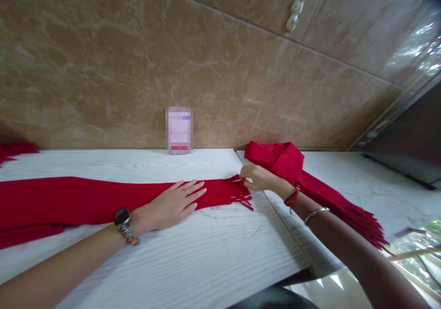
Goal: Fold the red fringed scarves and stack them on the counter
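Observation:
A long red scarf lies stretched along the white tabletop, running off the left edge of the view. My left hand rests flat on it near the fringed end, fingers spread. At the tip of the fringe, my right hand pinches the upper strands between thumb and fingers. Behind my right forearm lies a second red scarf, folded over at the top, its fringe pointing to the lower right.
A phone-like object, blurred out, leans against the brown marbled wall. More red fringed cloth shows at the far left. A seam separates the white table from another white surface. A dark box-like object stands at the right.

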Demonstrator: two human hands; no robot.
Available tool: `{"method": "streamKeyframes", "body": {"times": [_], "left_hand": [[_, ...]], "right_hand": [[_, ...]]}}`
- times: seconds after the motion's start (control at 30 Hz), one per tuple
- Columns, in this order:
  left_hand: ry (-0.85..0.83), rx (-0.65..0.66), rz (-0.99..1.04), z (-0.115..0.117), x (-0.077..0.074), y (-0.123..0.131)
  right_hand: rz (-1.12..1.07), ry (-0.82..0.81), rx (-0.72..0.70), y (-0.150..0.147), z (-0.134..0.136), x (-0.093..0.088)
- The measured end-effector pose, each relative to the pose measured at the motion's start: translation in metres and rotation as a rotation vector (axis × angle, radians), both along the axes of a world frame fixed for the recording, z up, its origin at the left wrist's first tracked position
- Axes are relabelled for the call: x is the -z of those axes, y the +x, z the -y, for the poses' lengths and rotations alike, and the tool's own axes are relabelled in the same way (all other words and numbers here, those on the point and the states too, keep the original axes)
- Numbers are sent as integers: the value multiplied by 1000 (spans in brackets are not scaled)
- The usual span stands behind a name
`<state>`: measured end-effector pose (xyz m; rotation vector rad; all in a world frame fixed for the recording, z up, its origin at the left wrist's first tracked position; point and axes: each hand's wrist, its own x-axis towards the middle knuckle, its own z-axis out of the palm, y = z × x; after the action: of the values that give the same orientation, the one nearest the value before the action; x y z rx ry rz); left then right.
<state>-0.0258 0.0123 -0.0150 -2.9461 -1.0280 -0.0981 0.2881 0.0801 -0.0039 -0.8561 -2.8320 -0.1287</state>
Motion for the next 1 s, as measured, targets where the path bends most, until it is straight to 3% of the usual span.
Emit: {"method": "streamKeyframes", "body": {"times": [0.07,0.17,0.33,0.57,0.7,0.83,1.0], "left_hand": [[-8,-5,-8,1,-2,-1],[-15,-8,-20,1,-4,0],[-3,-11,-33,-2,0,0],[18,-1,-25,-3,2,-1],[34,0,-15,-3,4,-1],[40,-4,-23,-4,5,-2],[41,-16,-38,-4,5,-3]], "right_hand": [[-101,15,8,9,8,-7],[-282,-24,-90,-11,27,-11],[-175,-165,-350,-51,49,-1],[-117,-162,-271,-22,43,-9],[-163,-154,-226,-35,52,-15],[-23,-140,-175,-46,57,-12],[44,-107,-137,-15,45,-16]]}}
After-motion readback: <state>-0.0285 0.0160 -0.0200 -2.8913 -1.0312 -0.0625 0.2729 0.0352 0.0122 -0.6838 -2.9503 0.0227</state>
